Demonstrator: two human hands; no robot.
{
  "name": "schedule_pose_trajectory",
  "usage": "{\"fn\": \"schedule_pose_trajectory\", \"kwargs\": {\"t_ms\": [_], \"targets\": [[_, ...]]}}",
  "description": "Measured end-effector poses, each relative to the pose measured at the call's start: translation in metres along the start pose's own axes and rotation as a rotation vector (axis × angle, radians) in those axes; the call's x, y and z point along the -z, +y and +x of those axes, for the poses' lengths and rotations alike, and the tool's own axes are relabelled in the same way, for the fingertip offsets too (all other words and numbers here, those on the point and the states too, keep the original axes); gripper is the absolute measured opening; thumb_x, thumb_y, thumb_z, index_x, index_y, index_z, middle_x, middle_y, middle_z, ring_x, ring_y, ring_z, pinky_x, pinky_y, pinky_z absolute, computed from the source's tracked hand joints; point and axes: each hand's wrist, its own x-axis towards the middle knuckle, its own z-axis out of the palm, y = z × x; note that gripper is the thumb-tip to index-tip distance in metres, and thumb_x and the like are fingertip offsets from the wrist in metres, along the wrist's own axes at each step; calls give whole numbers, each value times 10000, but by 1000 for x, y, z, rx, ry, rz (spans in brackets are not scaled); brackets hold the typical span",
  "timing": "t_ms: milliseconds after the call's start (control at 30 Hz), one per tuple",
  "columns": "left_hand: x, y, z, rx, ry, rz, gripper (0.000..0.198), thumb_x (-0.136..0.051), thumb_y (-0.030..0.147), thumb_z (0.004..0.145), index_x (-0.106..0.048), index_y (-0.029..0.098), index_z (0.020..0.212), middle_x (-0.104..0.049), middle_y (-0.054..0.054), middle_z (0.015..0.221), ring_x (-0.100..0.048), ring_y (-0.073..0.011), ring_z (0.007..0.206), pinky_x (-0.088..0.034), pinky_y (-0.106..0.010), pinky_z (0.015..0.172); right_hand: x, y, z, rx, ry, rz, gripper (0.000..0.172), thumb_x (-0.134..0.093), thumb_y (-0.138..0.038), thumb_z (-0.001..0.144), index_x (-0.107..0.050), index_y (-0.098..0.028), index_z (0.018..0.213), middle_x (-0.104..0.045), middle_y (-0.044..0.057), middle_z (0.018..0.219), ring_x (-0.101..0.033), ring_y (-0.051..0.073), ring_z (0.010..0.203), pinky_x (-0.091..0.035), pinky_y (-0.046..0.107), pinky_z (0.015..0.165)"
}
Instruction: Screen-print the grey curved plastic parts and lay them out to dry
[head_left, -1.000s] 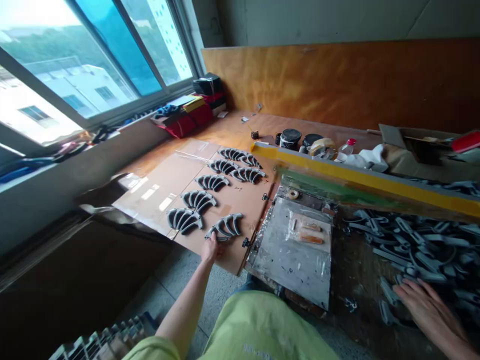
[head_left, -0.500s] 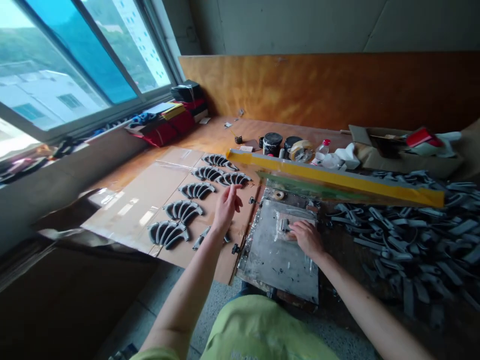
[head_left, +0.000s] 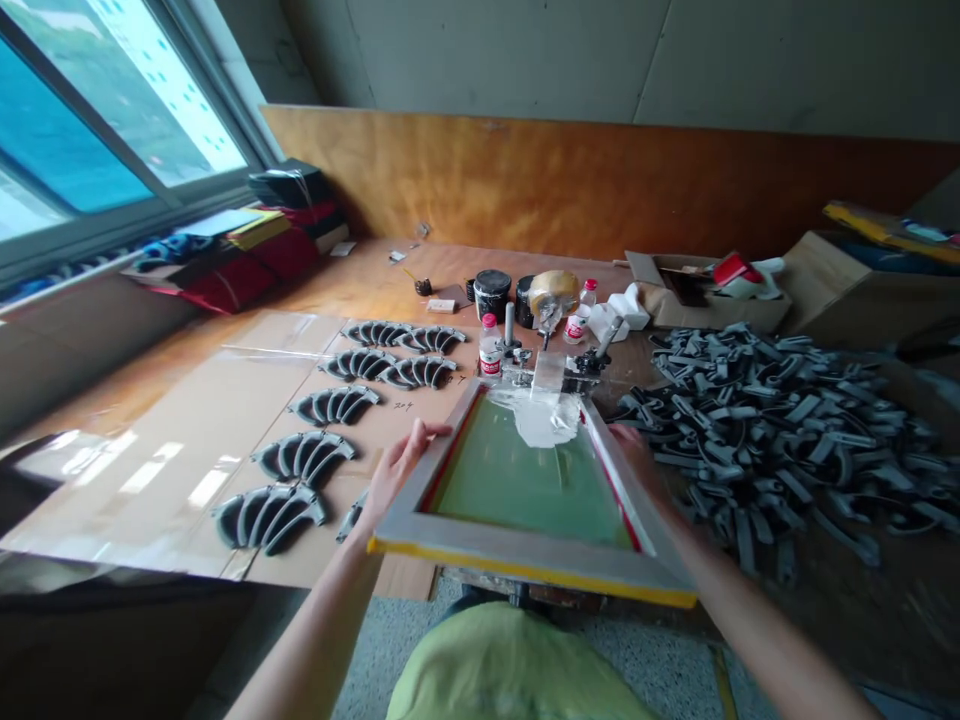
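A screen-printing frame (head_left: 525, 560) with green mesh and a yellow front edge lies flat in front of me, white ink (head_left: 541, 415) spread at its far end. My left hand (head_left: 397, 465) grips the frame's left rail, thumb on top. My right hand (head_left: 637, 455) rests against the right rail, its fingers mostly hidden behind the frame. Sets of dark grey curved parts (head_left: 334, 405) lie in rows on cardboard (head_left: 187, 450) left of the frame.
A big heap of loose grey parts (head_left: 772, 420) covers the table at the right. Ink tubs (head_left: 491, 292), a tape roll (head_left: 553, 290) and small bottles (head_left: 490, 348) stand behind the frame. Cardboard boxes (head_left: 855, 290) sit at the far right; red and black stacks (head_left: 262, 250) lie under the window.
The raised frame has come down flat over the metal plate. My left hand left the grey parts and took the left rail; my right hand moved from the plate to the right rail.
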Motion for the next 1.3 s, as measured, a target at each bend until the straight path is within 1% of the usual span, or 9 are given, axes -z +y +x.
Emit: {"fn": "schedule_pose_trajectory", "kwargs": {"t_ms": [133,233,333,433,600,833,1000,1133,1300], "targets": [[-2,-61,-20,251,-143,-20,681,-621,640,754,-601,205,1277,-727,-39,903,-666,-210,797,-514,-273,668,14,-8,47,21,126,-52,410,-572,-262,880,-598,-148,1273,-597,140,1244,-556,252,1154,-450,395,1018],[-11,-109,-16,291,-135,-54,868,-634,650,731,-420,198,1440,-702,-16,805,-652,-197,711,-494,-270,613,0,-43,79,155,-28,-139,576,-684,-219,804,-507,-152,1348,-524,161,1343,-493,284,1225,-433,405,1015],[-16,-136,-9,276,-118,2,853,-605,657,745,-428,187,1435,-668,4,748,-621,-179,664,-469,-260,595,-21,-67,95,160,-264,-264,321,-645,-184,828,-608,-166,1147,-653,119,1098,-579,244,1052,-463,327,882],[-16,-141,-7,288,-130,34,800,-589,651,761,-469,183,1399,-664,-2,762,-619,-184,696,-464,-261,613,-34,-70,92,105,-403,-332,126,-571,-161,862,-636,-154,970,-686,101,943,-610,209,932,-445,281,816],[-15,-138,-11,311,-124,51,708,-557,638,799,-502,220,1368,-652,1,811,-615,-178,730,-460,-256,634,-35,-72,62,94,-387,-351,193,-491,-70,829,-640,-146,923,-681,122,951,-595,219,937,-433,294,799],[-16,-141,-14,303,-113,64,701,-544,644,804,-523,211,1354,-660,-9,796,-628,-192,740,-475,-269,644,-10,-78,18,403,-514,-256,244,-480,-11,764,-640,-164,866,-659,88,885,-566,220,907,-429,303,765],[-18,-138,-14,302,-86,49,683,-570,640,787,-561,206,1313,-677,-13,821,-638,-192,749,-480,-268,658,11,-65,28,522,-587,-176,262,-522,10,735,-654,-192,838,-669,41,863,-578,187,875,-422,270,741],[-18,-137,-13,308,-97,8,677,-584,644,776,-572,199,1287,-695,-19,828,-646,-189,731,-485,-269,643,-1,-69,38,434,-463,-109,232,-527,-27,785,-671,-201,836,-664,38,853,-575,183,860,-431,272,735],[-16,-133,-13,321,-88,-39,711,-620,649,748,-553,198,1295,-687,-8,763,-657,-192,704,-495,-274,621,-18,-69,6,499,-320,-99,357,-441,5,819,-673,-160,1036,-656,93,943,-549,219,945,-464,327,827]]}}
